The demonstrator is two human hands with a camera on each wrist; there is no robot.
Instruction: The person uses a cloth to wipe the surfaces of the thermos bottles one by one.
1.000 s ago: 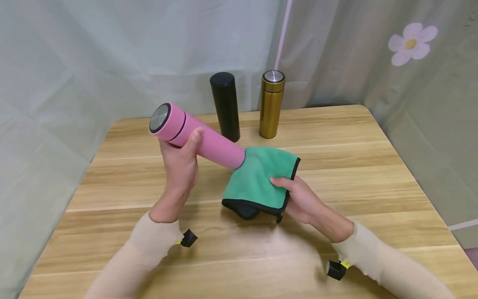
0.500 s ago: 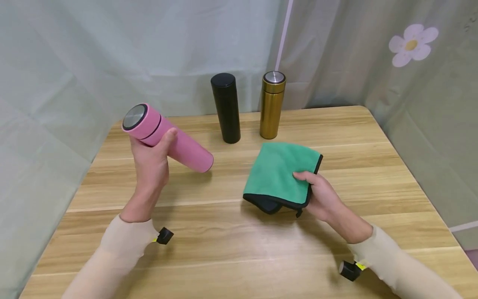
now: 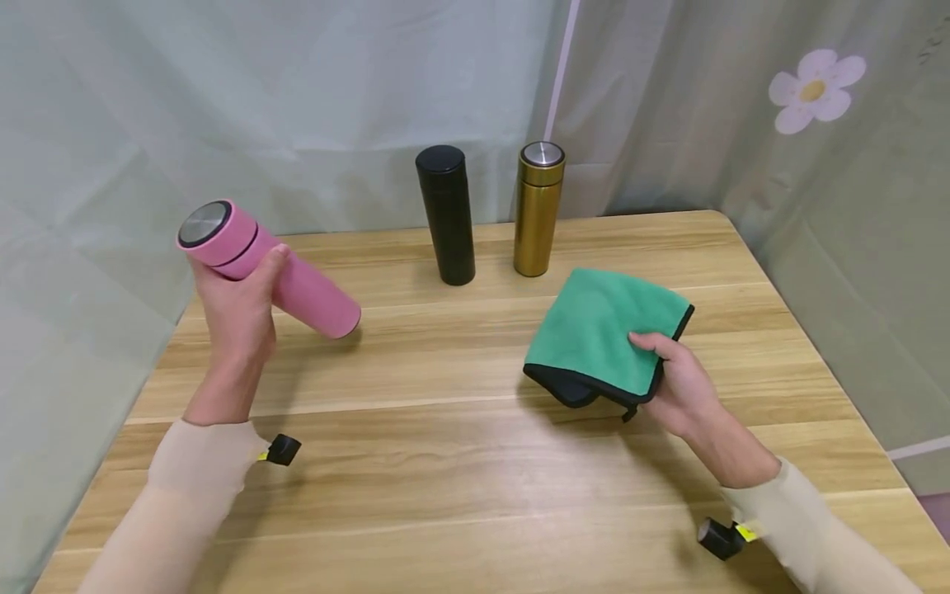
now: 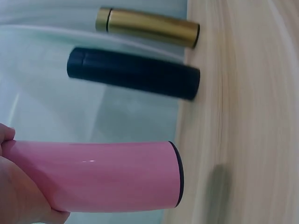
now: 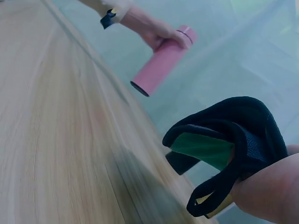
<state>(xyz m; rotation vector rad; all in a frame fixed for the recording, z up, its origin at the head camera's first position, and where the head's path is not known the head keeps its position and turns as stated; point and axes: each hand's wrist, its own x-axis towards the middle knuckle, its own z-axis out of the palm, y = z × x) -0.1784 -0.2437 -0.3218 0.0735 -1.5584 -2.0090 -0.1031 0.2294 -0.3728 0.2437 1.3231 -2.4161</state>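
Observation:
My left hand grips a pink thermos flask below its steel-topped lid, at the table's left side. The flask tilts, lid up to the left and base down to the right. In the left wrist view its dark-rimmed base hangs above the wood, with a shadow beneath. On the right, my right hand pinches a folded green cloth with black edging, thumb on top. Dark lining and a black hanging loop show in the right wrist view. The fingers under the cloth are hidden.
Upright at the table's back stand a black flask and, to its right, a gold flask. Behind them hangs a pale curtain. The wooden table stretches between my hands and toward me.
The pink flask's base has come away from the cloth. My left hand has carried the flask leftward, and my right hand has drawn the cloth to the right.

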